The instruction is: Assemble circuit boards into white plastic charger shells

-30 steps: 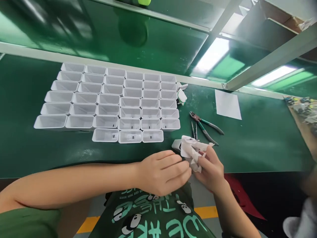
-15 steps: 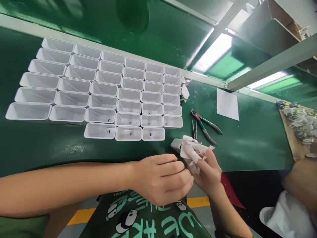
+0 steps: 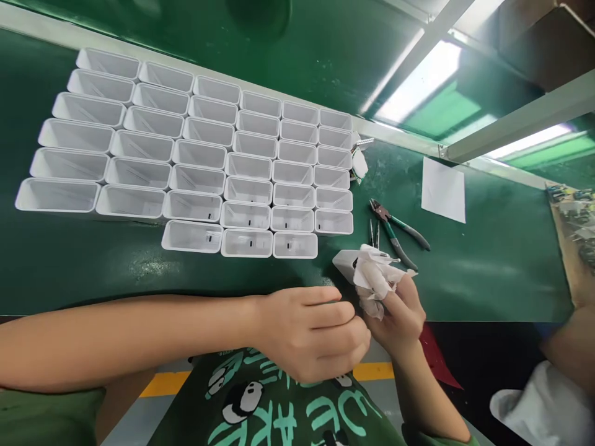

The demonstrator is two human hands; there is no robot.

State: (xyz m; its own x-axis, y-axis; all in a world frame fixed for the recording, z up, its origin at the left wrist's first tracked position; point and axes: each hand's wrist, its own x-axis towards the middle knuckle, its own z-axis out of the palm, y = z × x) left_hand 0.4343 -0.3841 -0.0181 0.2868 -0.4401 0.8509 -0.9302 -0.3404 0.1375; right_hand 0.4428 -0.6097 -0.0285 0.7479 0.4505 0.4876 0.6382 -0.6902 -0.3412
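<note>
In the head view my right hand is closed around a crumpled white tissue, low at the table's front edge. A white plastic bin shows just behind the tissue, partly covered by it; whether the hand also touches it I cannot tell. My left hand is beside the right one, back of the hand up, with its fingers curled together. Its fingertips and anything between them are hidden. Beyond the tissue lie pliers with green and dark handles and a slim pair of tweezers.
Rows of white plastic bins cover the left and middle of the green table. A white paper sheet lies at the back right. Small parts sit beside the bins. At far right are a heap of parts and another person's arm.
The view has shifted a little, so the bins and tools appear slightly higher and farther right. Both hands keep nearly the same pose, and the tissue stays in my right hand.
</note>
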